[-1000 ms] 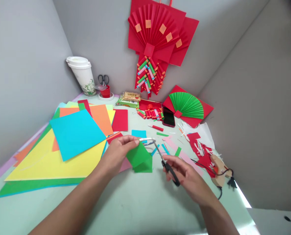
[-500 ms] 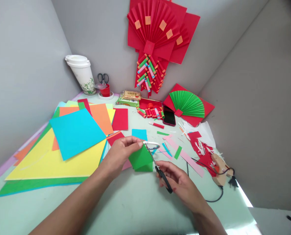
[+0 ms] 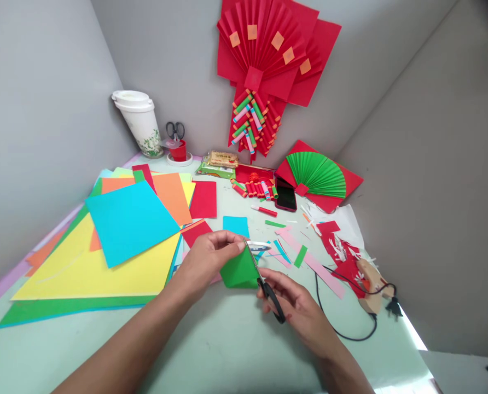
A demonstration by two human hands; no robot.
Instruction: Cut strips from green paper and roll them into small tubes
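Pinched in my left hand (image 3: pixel 213 257) is a sheet of green paper (image 3: pixel 239 269), held by its upper corner above the table. My right hand (image 3: pixel 291 303) has its fingers in the black handles of a pair of scissors (image 3: pixel 272 301). Their blades point up and away, along the right edge of the green paper, with the tips close to my left fingertips. Just beyond the blades lies a white oval object (image 3: pixel 259 246), partly hidden. A small blue paper square (image 3: pixel 235 225) rests on the table behind my left hand.
Coloured paper sheets (image 3: pixel 96 279) are stacked at the left. Paper strips (image 3: pixel 309 260), red scraps (image 3: pixel 344 262) and a corded wooden-coloured tool (image 3: pixel 369 287) lie to the right. At the back are a white cup (image 3: pixel 139 123), a phone (image 3: pixel 285 195), a green fan (image 3: pixel 318 175) and paper rolls (image 3: pixel 255 190).
The blades have closed further along the edge of the green paper, and the sheet has tilted slightly. The whole view has shifted a little.
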